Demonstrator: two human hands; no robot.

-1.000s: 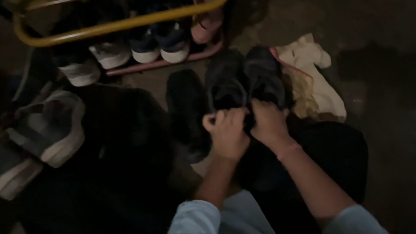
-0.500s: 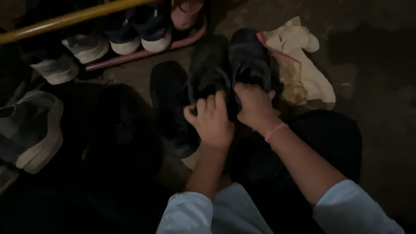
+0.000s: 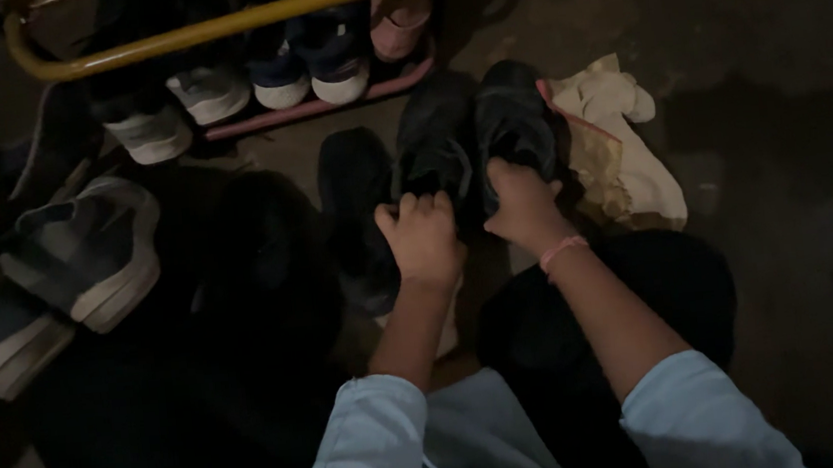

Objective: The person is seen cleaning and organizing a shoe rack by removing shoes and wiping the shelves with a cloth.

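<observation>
Dark low-cut shoes, a pair (image 3: 473, 129) side by side on the dim floor just before the yellow-and-pink tube shoe rack (image 3: 217, 25), are gripped at their heel ends, left hand (image 3: 424, 238) closed on one, right hand (image 3: 522, 205) on the other. In such poor light, a finger could slip, or a shoe could catch the crumpled cream cloth (image 3: 620, 146) touching the pair.

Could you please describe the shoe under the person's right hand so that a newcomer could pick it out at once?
Start at the yellow-railed shoe rack at the top and drop to the floor in front of its right end, where three dark shoes lie side by side. It is the rightmost black shoe, gripped at its heel end by the right hand. Alone among them, it borders the pale crumpled cloth.
</observation>
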